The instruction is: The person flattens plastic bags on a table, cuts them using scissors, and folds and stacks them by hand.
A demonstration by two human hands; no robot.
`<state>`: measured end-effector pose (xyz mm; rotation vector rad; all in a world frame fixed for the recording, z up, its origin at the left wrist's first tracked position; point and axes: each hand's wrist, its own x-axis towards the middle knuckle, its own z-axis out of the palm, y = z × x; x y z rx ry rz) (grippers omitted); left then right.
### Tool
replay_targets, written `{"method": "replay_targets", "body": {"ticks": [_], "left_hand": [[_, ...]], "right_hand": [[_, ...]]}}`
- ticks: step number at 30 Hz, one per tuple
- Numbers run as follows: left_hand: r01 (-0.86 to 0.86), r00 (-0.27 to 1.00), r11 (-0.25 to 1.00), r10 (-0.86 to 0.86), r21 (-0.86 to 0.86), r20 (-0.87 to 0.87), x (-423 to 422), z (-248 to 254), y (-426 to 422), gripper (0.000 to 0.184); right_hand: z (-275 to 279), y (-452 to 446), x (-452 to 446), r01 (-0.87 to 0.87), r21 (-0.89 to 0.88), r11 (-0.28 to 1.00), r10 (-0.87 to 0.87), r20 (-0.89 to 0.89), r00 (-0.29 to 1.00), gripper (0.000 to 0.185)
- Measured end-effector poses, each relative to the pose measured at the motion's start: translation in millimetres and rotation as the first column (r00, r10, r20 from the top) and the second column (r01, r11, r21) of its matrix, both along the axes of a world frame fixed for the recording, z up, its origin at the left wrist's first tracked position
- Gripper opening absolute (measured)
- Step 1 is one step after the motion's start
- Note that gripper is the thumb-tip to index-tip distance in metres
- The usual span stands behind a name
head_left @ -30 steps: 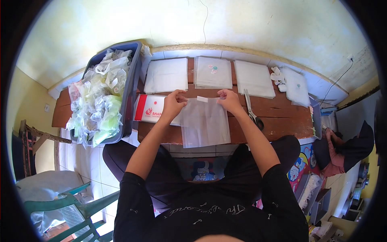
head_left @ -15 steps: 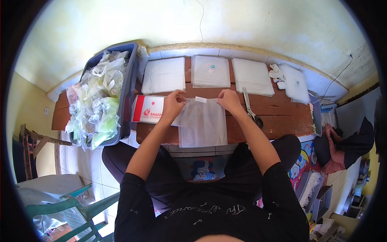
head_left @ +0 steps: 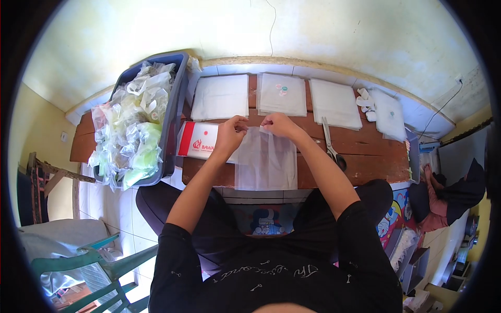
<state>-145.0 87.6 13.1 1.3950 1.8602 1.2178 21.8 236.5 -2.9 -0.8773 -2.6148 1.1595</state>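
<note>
Clear plastic bag [head_left: 266,167] spans the near edge of a brown wooden tabletop [head_left: 376,164], in front of a person in a black shirt. The right hand [head_left: 276,125] pinches its top edge, while the left hand [head_left: 232,135] curls its fingers by the upper left corner; whether they grip the plastic cannot be told. A red-and-white packet [head_left: 200,140] lies beside the left wrist, scissors [head_left: 332,146] rest at right, and a gray bin [head_left: 180,99] heaped with plastic stands at left.
</note>
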Motion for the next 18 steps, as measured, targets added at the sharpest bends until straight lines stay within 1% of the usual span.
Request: {"method": "replay_targets", "body": {"ticks": [4,6,10,12,13,15,16,18], "left_hand": [[-0.018,1.0,1.0,0.018,0.0,0.0,-2,1,2,0.033],[-0.024,1.0,1.0,0.024,0.004,0.007,-2,1,2,0.032],[-0.022,1.0,1.0,0.022,-0.009,0.013,-4,5,3,0.032],[-0.022,1.0,1.0,0.022,-0.01,0.006,-4,6,4,0.032],[-0.028,1.0,0.999,0.028,-0.016,0.006,-5,5,4,0.032],[-0.036,0.999,0.999,0.037,-0.026,0.005,-8,3,5,0.033],[-0.04,0.999,0.998,0.04,-0.041,0.01,-9,0,5,0.034],[-0.047,0.999,0.997,0.047,-0.056,0.012,-13,-3,7,0.034]], "right_hand": [[2,3,-5,0.028,-0.053,0.998,-0.028,0.018,0.999,0.021],[5,6,-7,0.026,-0.127,0.992,-0.017,0.077,0.997,0.019],[6,9,-10,0.007,-0.132,0.991,0.008,0.109,0.994,0.017],[5,11,-12,0.087,-0.128,0.988,-0.085,0.022,0.996,0.018],[1,13,-13,0.084,-0.13,0.988,-0.082,0.022,0.996,0.018],[-6,17,-18,0.187,0.024,0.982,-0.181,-0.141,0.973,0.016],[-5,18,-20,0.186,0.021,0.982,-0.181,-0.14,0.973,0.016],[-3,21,-30,0.251,0.016,0.968,-0.234,-0.304,0.924,0.015]]}}
